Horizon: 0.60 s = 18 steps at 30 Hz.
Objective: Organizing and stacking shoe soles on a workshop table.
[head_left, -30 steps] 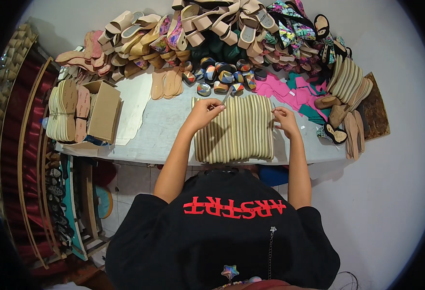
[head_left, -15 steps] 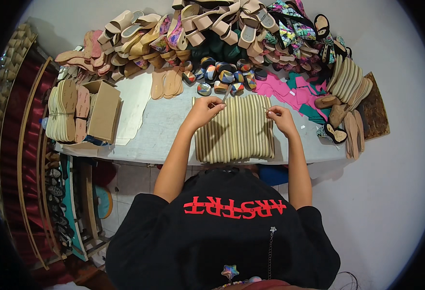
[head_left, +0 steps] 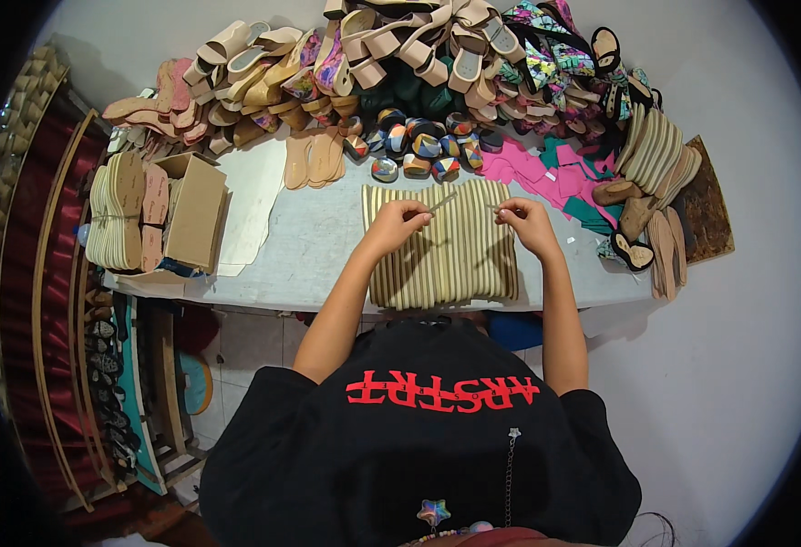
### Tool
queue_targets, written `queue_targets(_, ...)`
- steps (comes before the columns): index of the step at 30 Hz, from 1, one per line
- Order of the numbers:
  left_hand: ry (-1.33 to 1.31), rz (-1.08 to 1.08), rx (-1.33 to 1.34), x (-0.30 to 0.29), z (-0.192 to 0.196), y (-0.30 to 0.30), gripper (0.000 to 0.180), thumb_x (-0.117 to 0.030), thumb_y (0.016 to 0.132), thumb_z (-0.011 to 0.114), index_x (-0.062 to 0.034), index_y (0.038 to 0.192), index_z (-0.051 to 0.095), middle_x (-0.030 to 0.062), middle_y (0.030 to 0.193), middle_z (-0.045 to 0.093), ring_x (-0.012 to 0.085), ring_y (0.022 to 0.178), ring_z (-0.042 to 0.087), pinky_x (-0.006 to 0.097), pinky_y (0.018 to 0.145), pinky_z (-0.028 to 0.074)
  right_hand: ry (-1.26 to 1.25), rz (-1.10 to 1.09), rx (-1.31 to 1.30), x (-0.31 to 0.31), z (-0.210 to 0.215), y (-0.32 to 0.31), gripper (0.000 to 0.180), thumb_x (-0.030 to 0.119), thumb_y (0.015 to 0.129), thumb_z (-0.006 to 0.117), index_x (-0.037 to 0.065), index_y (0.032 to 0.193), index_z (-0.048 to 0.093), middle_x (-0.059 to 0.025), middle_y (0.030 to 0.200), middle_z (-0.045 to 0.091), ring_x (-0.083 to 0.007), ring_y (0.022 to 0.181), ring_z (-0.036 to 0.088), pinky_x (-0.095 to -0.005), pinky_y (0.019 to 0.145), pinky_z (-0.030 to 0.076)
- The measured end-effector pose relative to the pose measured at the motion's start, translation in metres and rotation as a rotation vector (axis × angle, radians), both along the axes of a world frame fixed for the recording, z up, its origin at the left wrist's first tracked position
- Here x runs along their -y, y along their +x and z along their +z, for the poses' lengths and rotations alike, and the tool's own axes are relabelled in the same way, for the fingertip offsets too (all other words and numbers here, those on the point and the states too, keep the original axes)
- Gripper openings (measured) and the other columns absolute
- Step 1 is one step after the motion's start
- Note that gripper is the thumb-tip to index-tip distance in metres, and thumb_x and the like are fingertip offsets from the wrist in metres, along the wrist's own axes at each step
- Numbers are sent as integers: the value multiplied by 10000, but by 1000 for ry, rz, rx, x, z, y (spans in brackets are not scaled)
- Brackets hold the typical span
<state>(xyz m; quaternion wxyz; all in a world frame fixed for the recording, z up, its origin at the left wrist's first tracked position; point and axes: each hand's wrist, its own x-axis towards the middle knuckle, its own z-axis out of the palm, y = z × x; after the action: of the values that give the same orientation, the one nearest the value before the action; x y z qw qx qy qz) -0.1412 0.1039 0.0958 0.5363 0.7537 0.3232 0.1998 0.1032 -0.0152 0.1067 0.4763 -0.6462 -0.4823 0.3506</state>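
A wide block of thin cream and brown layers (head_left: pixel 446 264), looking like shoe insoles packed on edge, lies on the table in front of me. Over its left part, my left hand (head_left: pixel 398 224) pinches a thin grey strip (head_left: pixel 443 202) that points up and to the right. My right hand (head_left: pixel 526 224) hovers at the block's right side, thumb and fingers closed around a small thin piece whose tip juts out to the left; its kind is too small to tell. Both hands cast shadows on the layers.
Patterned rounded heels (head_left: pixel 426 144) sit beyond the block, with pink fabric pieces (head_left: pixel 546 178) to their right. Shoes (head_left: pixel 387 41) are heaped at the back. A cardboard box (head_left: pixel 195 214) and bundled insoles (head_left: pixel 118 214) stand left; a brown board (head_left: pixel 706 201) lies right.
My left hand has come down toward me, and the grey strip has tilted further to the right. The right hand has shifted slightly left. The layered block stays where it was.
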Motion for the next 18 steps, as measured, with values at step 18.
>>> queue_targets(18,-65,148,246,17,-61,26,140,-107,814,603,6,889,635,15,731,598,62,585,489,211,543,403,0,-18,-100,-23,-36,-49,96,2,757,615,-18,841,656,-60,698,627,-106,614,582,-230,570,467)
